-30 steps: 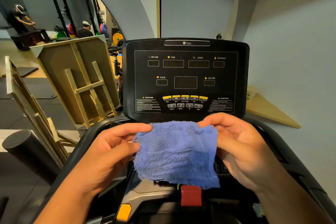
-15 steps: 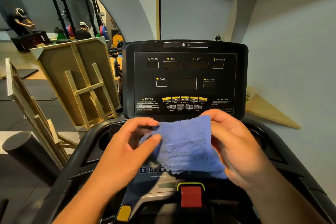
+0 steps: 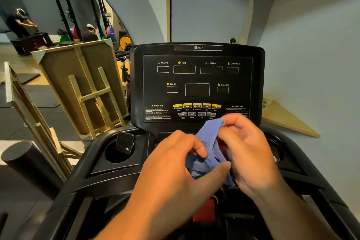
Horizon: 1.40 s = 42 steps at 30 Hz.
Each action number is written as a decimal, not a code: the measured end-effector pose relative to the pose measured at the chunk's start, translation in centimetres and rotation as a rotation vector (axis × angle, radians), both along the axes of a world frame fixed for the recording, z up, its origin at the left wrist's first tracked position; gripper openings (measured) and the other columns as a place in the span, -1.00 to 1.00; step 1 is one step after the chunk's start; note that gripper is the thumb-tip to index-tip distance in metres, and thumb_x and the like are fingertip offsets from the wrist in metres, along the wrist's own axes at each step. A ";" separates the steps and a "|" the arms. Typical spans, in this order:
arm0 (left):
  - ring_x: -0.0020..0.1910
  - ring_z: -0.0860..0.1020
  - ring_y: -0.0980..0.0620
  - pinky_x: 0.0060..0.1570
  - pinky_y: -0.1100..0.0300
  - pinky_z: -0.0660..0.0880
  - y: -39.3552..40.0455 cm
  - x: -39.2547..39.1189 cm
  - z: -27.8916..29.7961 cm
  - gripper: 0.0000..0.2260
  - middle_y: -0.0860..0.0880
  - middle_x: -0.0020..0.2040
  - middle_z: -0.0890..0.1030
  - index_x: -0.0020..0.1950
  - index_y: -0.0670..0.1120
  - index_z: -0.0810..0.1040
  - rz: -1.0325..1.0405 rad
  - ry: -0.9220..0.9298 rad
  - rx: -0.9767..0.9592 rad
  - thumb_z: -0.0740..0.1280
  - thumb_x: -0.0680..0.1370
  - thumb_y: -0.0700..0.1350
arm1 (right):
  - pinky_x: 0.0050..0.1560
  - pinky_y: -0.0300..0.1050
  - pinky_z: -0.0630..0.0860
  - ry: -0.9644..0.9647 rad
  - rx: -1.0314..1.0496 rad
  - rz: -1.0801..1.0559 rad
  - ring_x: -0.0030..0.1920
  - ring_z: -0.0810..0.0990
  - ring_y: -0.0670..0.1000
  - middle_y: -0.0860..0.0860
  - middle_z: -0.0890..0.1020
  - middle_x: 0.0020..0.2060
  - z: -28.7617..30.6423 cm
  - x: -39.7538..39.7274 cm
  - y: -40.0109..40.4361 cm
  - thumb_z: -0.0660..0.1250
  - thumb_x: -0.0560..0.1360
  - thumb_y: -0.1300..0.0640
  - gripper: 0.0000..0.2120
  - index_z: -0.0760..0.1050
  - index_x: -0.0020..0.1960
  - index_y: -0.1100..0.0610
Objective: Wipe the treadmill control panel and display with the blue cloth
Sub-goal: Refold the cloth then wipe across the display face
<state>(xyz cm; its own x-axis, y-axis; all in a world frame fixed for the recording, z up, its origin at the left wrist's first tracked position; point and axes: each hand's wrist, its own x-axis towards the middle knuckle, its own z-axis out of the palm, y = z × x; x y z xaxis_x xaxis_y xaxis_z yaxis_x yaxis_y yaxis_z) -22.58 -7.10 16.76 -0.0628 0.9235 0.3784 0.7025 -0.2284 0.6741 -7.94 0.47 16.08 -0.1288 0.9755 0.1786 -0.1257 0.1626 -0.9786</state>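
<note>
The black treadmill control panel [image 3: 197, 84] stands upright ahead, with dark display windows and a row of yellow buttons [image 3: 196, 106] near its bottom. The blue cloth [image 3: 209, 148] is bunched between both hands, just below the panel's lower edge. My left hand [image 3: 175, 163] grips the cloth's lower part, fingers and thumb curled round it. My right hand [image 3: 245, 148] pinches its upper corner beside the panel's lower right. The cloth does not touch the panel.
A dark phone [image 3: 124, 142] stands in the left cup holder [image 3: 115, 157]. A red safety key [image 3: 204, 211] shows below my hands. Wooden frames [image 3: 81, 87] lean at the left beside a black roller [image 3: 25, 161]. A mirror shows two people.
The cloth was spread flat between my hands; now it is gathered into a bunch as both hands came together. The phone in the cup holder has come into view.
</note>
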 end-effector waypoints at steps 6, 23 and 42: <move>-0.11 0.56 0.18 -0.17 0.31 0.42 0.5 -0.5 0.6 -0.93 0.18 -0.12 0.60 -0.17 0.12 0.54 0.036 -0.034 -0.021 0.38 0.49 0.07 | -0.08 0.08 0.56 0.087 -0.051 0.102 -0.16 0.64 0.15 0.14 0.64 -0.25 0.0 0.6 0.3 0.29 0.51 0.35 -0.79 0.59 -0.19 0.10; -0.11 0.66 0.00 -0.06 0.13 0.60 9.5 -5.9 3.4 -0.86 -0.12 -0.10 0.72 -0.01 -0.10 0.73 -0.381 -0.544 -0.477 0.48 0.50 -0.06 | 0.22 0.00 0.55 0.107 -0.335 0.604 0.19 0.63 0.14 0.25 0.66 0.14 1.0 -0.4 0.1 0.33 0.44 0.26 -0.68 0.61 0.16 0.33; 0.13 0.69 -0.05 0.13 0.06 0.52 6.6 -5.6 -5.0 -0.78 -0.09 0.11 0.74 0.10 0.03 0.74 -0.124 -0.903 -0.288 0.47 0.47 -0.11 | 0.06 0.03 0.57 -0.015 -0.324 0.172 0.08 0.70 0.12 0.15 0.72 0.03 -2.2 2.1 3.0 0.32 0.53 0.35 -0.76 0.61 0.17 0.22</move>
<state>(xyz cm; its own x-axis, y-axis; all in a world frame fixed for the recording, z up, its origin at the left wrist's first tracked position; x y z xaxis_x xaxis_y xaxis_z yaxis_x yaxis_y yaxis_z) -28.22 -0.54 11.77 -0.1154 0.9933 -0.0081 -0.1285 -0.0068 0.9917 -5.84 3.50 13.88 -0.2965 0.9448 -0.1393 -0.1096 -0.1785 -0.9778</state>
